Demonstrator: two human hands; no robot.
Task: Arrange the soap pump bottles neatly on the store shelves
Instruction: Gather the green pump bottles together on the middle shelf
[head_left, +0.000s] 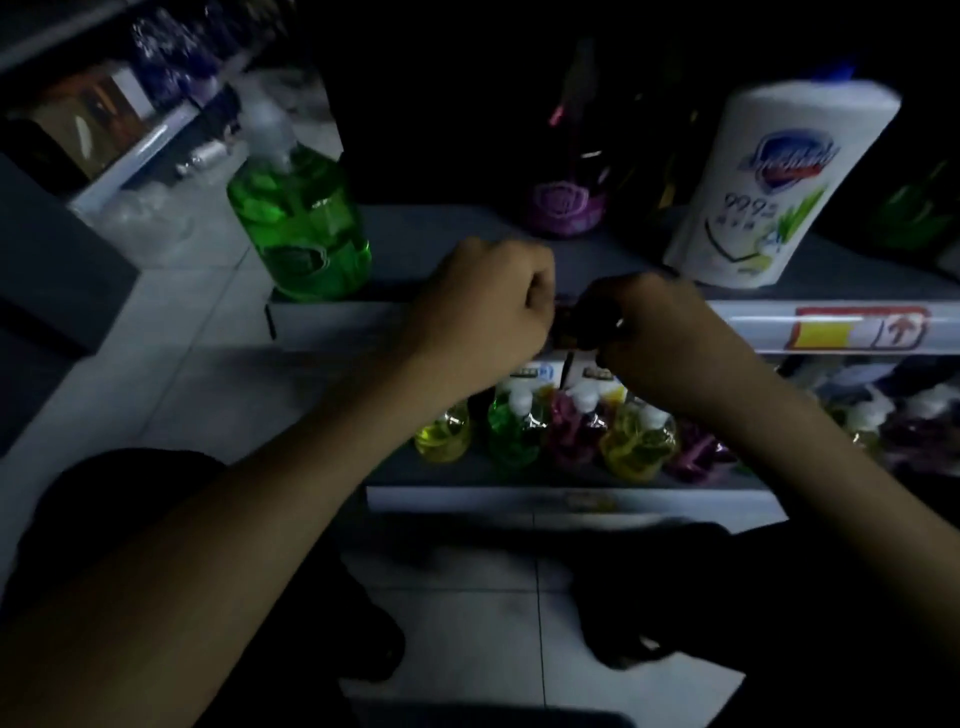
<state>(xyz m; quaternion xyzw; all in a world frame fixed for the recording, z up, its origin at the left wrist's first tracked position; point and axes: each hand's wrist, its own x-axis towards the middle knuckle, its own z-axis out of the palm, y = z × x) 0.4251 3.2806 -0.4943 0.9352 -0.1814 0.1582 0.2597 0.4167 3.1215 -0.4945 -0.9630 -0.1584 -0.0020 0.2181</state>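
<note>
Dim shelving (441, 228) holds a green pump bottle (301, 223). Our left hand (488, 301) and right hand (665, 338) curl their fingers round a small dark object (574, 322) between them.

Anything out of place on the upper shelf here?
Yes. The green bottle stands right at the left front corner of the upper shelf, the purple bottle sits further back, the white bottle at the front right: scattered, no neat row.

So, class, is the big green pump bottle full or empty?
Nearly full: liquid fills the big green bottle to its neck.
</note>
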